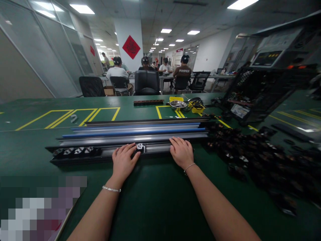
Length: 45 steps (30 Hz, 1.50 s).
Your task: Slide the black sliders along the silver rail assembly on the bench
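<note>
A long black channel rail [157, 148] lies crosswise on the table in front of me. My left hand [124, 160] is closed over its middle, with thumb and index finger against a small black part with silvery metal pieces [140, 147] seated in the channel. The hand covers some of that part's left side. Toward the rail's right end, my right hand [182, 152] grips the rail, fingers over the far edge and thumb out of sight. Several similar black parts [79, 151] sit in a row in the channel's left end.
Behind the rail lie more long strips, one blue-edged [135, 130]. A heap of loose black parts [250, 160] spreads at right, near a dark open-framed machine [258, 90]. Farther back are a metal bowl [178, 104] and yellow tray [197, 107]. Several people sit at far desks.
</note>
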Tool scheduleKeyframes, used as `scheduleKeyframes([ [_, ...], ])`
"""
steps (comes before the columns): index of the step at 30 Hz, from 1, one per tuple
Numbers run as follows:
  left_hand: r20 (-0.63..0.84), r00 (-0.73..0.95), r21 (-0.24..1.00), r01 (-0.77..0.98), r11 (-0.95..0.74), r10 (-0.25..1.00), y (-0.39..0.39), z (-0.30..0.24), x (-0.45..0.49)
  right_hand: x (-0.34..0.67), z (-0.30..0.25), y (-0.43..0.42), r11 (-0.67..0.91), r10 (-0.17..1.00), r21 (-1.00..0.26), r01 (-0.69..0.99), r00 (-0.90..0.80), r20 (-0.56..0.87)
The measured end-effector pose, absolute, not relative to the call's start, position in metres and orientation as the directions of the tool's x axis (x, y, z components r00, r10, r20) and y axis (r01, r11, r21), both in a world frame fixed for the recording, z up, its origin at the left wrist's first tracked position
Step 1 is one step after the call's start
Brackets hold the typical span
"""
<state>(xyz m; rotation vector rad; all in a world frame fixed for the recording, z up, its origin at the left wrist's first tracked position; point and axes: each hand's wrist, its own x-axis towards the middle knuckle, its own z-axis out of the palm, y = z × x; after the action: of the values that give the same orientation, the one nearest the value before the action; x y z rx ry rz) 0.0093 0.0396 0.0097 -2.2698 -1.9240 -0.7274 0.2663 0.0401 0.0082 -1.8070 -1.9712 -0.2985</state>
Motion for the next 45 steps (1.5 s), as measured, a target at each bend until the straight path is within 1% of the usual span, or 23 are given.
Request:
scheduleKeyframes([
  [9, 0.393, 0.101, 0.247, 0.946, -0.211, 0.914, 0.0393, 0.0106, 0.0099, 0.2664, 0.0095, 0.0397, 0.113, 0.889, -0.138, 0.984, -0.038, 0.457],
  [20, 0.384, 0.129, 0.194, 0.957, -0.216, 0.914, 0.0389, 0.0104, 0.0108, 0.2666, 0.01, 0.0389, 0.121, 0.886, -0.157, 0.98, -0.035, 0.463],
  [25, 0.37, 0.129, 0.198, 0.956, -0.214, 0.92, 0.0388, 0.0112, 0.0116, 0.267, 0.0102, 0.0391, 0.12, 0.891, -0.137, 0.983, -0.045, 0.452],
  [34, 0.361, 0.132, 0.188, 0.959, -0.21, 0.923, 0.0379, 0.0123, 0.0124, 0.2671, 0.009, 0.0398, 0.129, 0.887, -0.16, 0.979, -0.041, 0.461],
  [40, 0.37, 0.127, 0.212, 0.953, -0.217, 0.92, 0.0372, 0.0137, 0.0128, 0.2669, 0.0096, 0.0397, 0.131, 0.89, -0.17, 0.977, -0.04, 0.454],
  [45, 0.357, 0.129, 0.192, 0.959, -0.208, 0.925, 0.0367, 0.014, 0.0138, 0.2669, 0.0106, 0.0389, 0.127, 0.894, -0.163, 0.978, -0.041, 0.445],
])
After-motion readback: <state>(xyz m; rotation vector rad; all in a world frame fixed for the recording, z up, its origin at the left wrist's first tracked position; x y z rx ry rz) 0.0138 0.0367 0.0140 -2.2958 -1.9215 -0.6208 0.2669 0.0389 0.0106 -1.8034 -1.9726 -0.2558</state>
